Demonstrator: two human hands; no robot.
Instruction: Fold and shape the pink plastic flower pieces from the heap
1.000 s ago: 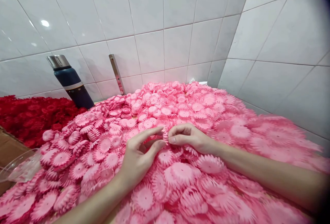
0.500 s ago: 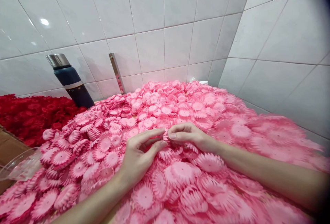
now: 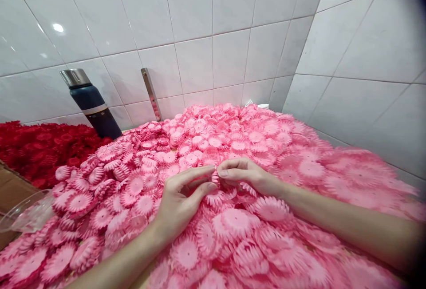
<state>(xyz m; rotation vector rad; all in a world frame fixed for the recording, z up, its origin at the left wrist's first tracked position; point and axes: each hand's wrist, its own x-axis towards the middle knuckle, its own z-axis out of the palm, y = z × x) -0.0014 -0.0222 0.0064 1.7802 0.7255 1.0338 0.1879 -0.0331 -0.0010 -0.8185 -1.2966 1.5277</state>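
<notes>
Over the pile, my left hand [image 3: 179,198] and my right hand [image 3: 248,176] meet fingertip to fingertip. Between them is a small pink flower piece [image 3: 214,177] with a frilled edge, mostly covered by the fingers. My left thumb and forefinger close on its left side, a small gap showing behind them. The right thumb and forefinger pinch its other side; the right hand's other fingers curl out of sight. Loose pink fabric flower discs [image 3: 233,222], scalloped and with a small hole in the middle, lie under and around both hands.
A heap of red flower pieces [image 3: 33,151] lies at the far left beside a dark blue bottle [image 3: 95,109]. A metal strip [image 3: 151,96] leans on the tiled wall [image 3: 196,9]. Cardboard [image 3: 15,191] and a clear plastic container [image 3: 29,213] sit at the left edge.
</notes>
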